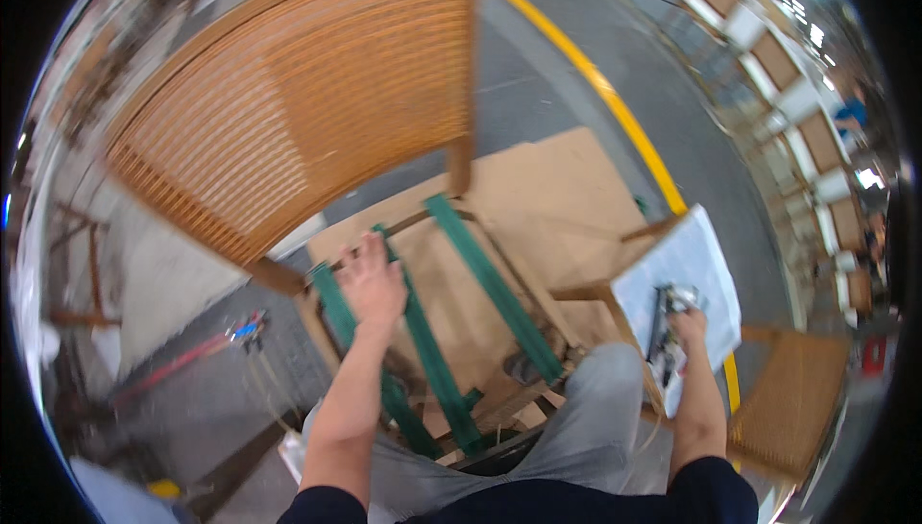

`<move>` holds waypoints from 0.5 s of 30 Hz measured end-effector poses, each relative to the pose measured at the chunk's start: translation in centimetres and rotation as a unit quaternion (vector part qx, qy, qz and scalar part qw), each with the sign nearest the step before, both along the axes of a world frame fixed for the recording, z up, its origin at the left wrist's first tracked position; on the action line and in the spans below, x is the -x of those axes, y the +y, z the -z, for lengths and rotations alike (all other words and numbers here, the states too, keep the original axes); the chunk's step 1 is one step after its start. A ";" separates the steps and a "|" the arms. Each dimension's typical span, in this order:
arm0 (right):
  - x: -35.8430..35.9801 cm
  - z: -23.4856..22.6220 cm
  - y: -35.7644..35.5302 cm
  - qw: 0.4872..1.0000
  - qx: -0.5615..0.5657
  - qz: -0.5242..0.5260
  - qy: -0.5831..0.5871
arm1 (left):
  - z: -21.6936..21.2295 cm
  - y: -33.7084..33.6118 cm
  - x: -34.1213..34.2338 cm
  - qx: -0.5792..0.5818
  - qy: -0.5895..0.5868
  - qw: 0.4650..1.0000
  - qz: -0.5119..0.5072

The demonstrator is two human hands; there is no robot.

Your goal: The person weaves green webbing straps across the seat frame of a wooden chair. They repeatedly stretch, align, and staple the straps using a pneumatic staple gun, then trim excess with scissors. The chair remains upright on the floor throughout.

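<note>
In front of me stands a wooden chair with a woven cane back (317, 92) and a bare seat frame (523, 279). Green webbing straps (490, 284) run lengthwise across the open seat. My left hand (373, 282) lies with fingers spread over the straps near the rear rail. Off to my right, my right hand (688, 324) is closed around a black and silver staple gun (663, 317). The tool is over a white-covered seat (711, 255) of a second chair and looks slightly blurred; whether it touches the cover, I cannot tell.
Brown cardboard (538, 178) covers the floor under the chair. A yellow line (615, 97) curves across the grey floor. Another cane panel (792, 399) stands at lower right, with a row of chairs (816, 140) beyond. Hose fittings (248, 329) lie at left.
</note>
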State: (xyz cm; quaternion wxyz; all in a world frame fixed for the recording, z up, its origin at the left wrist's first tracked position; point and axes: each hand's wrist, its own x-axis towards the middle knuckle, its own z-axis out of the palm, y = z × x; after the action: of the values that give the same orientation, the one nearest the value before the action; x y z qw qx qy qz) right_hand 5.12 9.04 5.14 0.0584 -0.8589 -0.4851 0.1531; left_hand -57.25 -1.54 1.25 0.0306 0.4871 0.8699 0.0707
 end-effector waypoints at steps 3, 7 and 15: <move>0.3 0.2 0.3 1.000 -0.021 -0.005 -0.022 | 0.0 -0.9 0.5 -0.018 -0.012 1.000 -0.011; 3.1 -2.7 -0.3 0.974 -0.140 -0.047 0.170 | 0.1 -1.3 0.7 -0.034 -0.010 0.999 -0.013; 21.4 -14.1 1.4 0.893 -0.031 -0.175 0.414 | 1.1 -1.4 0.6 -0.064 -0.043 0.997 -0.022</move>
State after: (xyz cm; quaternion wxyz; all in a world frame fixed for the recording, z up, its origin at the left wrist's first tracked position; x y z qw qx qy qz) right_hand -16.25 10.41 19.22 0.2534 -0.6169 -0.5636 0.4874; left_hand -57.89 -2.92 0.17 0.0349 0.4656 0.8718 0.1481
